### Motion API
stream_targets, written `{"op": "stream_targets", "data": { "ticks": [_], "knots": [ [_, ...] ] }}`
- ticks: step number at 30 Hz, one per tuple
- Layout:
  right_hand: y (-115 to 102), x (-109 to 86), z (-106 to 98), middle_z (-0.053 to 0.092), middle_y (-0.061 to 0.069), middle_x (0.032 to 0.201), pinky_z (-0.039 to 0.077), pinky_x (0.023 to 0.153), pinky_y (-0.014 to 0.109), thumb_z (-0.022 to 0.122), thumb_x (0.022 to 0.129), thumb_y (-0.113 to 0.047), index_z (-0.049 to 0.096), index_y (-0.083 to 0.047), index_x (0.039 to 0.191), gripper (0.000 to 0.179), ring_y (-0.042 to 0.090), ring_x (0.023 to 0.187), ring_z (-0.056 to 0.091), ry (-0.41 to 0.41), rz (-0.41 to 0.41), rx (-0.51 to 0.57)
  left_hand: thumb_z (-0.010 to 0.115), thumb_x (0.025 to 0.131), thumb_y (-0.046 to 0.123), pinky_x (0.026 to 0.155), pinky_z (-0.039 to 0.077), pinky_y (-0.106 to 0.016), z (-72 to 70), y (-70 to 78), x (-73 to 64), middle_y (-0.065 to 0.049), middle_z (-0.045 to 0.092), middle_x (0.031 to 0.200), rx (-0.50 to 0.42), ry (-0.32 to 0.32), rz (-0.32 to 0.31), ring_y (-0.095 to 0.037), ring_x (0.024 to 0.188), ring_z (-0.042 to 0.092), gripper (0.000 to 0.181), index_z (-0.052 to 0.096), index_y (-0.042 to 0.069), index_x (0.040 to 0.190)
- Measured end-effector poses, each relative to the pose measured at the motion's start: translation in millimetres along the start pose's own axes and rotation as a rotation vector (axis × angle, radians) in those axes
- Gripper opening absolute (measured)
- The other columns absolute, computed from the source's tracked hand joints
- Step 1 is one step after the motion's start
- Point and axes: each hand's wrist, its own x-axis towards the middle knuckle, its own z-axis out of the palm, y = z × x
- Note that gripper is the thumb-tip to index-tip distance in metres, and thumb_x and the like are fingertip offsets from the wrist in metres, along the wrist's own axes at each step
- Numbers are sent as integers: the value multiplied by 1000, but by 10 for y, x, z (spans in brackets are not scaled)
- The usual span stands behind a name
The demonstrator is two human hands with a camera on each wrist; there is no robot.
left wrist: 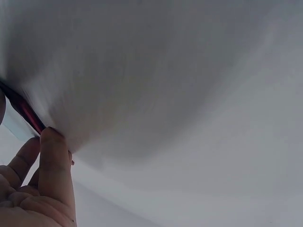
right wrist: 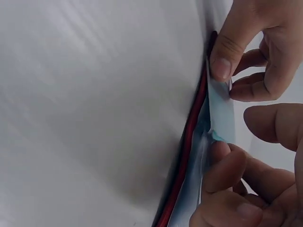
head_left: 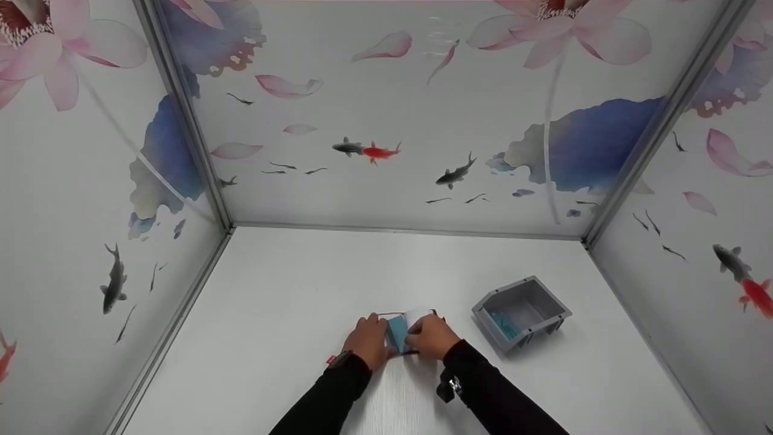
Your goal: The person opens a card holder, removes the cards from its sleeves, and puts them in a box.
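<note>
A small booklet with a dark red edge (right wrist: pixel 189 130) lies open on the white table, with a light blue card (head_left: pixel 397 332) and clear plastic sleeve (right wrist: pixel 191 189) over it. My left hand (head_left: pixel 367 341) pinches the card near one end; in the right wrist view its thumb (right wrist: pixel 221 68) presses the card's face. At the card's other end, my right hand (head_left: pixel 432 337) holds the sleeve's edge with curled fingers, close to the card's corner. In the left wrist view, the left hand (left wrist: pixel 52 184) touches the dark red edge; most of the booklet is hidden there.
To the right of the hands stands a grey plastic bin (head_left: pixel 540 296) with some teal-blue pieces (head_left: pixel 506 324) inside. White panels printed with fish and flowers enclose the table (head_left: pixel 290 284) at the back and both sides, joined by metal corner posts.
</note>
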Motion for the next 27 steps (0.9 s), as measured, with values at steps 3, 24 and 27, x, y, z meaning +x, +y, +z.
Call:
{"op": "stream_targets", "data": {
  "ticks": [3, 24, 27],
  "knots": [
    [75, 35, 8, 84, 19, 114, 66, 90, 43, 81, 95, -18, 84, 6, 115, 32, 26, 101, 78, -1, -5, 52, 94, 96, 33, 96, 62, -46, 0, -8, -3, -13, 71, 132, 0, 6, 3, -29, 113, 66, 56, 72, 1, 137],
    [244, 162, 62, 62, -5, 61, 41, 55, 25, 73, 91, -4, 75, -6, 70, 21, 9, 56, 53, -6, 41, 188, 92, 98, 37, 101, 62, -45, -52, -15, -9, -14, 71, 136, -28, -17, -12, -30, 120, 68, 58, 74, 0, 139],
    [82, 81, 28, 62, -4, 60, 40, 55, 23, 73, 93, -3, 76, -4, 72, 21, 8, 56, 53, 9, 94, 170, 93, 97, 38, 99, 63, -44, -44, -27, -5, -13, 71, 131, -20, -6, -11, -30, 117, 68, 56, 76, 0, 135]
  ]
}}
